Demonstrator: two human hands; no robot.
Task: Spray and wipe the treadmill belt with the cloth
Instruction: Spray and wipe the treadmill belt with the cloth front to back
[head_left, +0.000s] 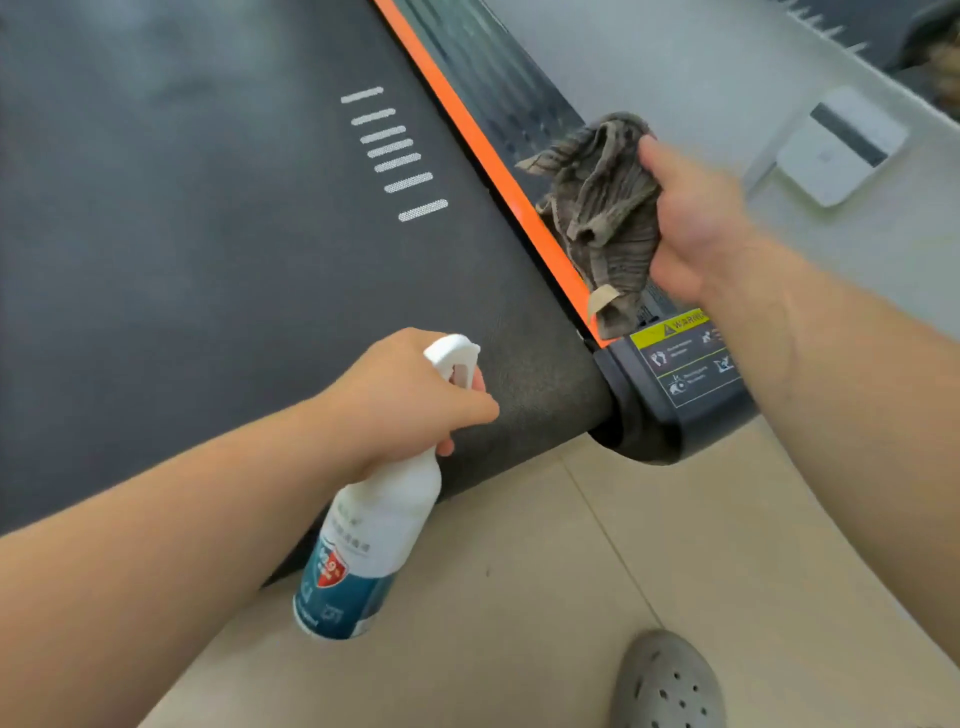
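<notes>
Two hands full: left hand grips the seemingly light, stiff white plastic spray bottle by its neck; right hand bunches the limp grey-brown cloth.

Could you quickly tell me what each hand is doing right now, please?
Left hand: closed, holding the white spray bottle by its trigger head.
Right hand: closed, holding the bunched grey-brown cloth above the treadmill's side rail.

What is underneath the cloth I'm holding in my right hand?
The cloth, gripped by the right hand, hangs over the treadmill's orange stripe and dark side rail, its lower tip near the yellow warning label. The stretch of rail directly behind the cloth is covered.
</notes>
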